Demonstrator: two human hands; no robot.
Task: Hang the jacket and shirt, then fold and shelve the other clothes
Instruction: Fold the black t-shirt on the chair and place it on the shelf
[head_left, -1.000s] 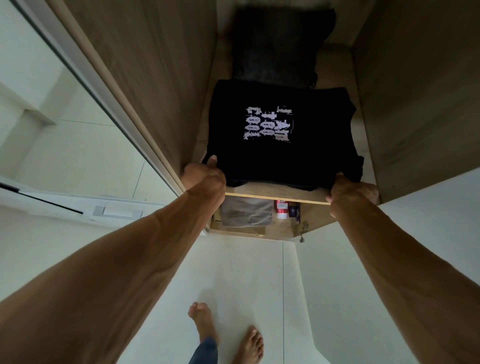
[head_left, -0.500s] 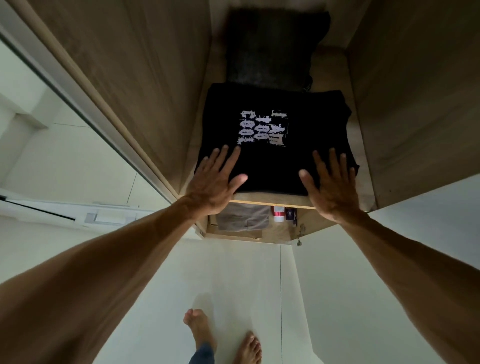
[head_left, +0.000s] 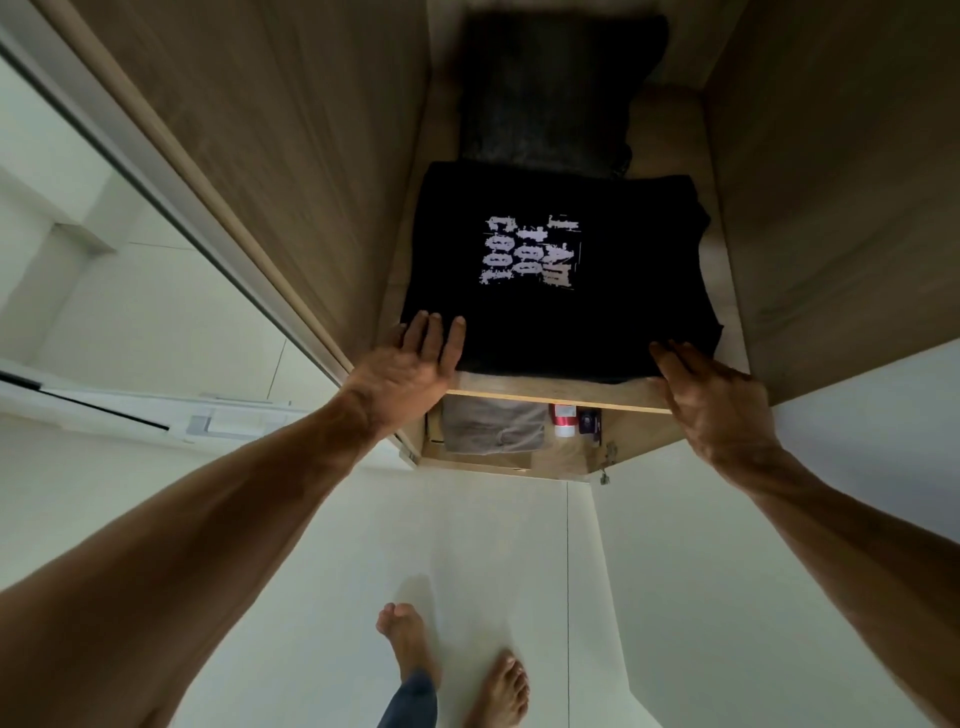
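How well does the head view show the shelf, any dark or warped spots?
Head view: shelf interior dim; the black T-shirt shows only its pale print, folds lost; the dark garment behind it is murky; wide-angle lens splays the wardrobe walls.

We note a matt black cloth t-shirt (head_left: 561, 270) with pale print on a smooth, matt woodgrain shelf (head_left: 561, 397).

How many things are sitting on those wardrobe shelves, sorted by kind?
Folded clothes: 3 (black printed T-shirt, dark grey garment behind it, beige garment on the lower shelf)
Small containers: 2 (red-and-white container, dark box beside it, both on the lower shelf)
Total: 5
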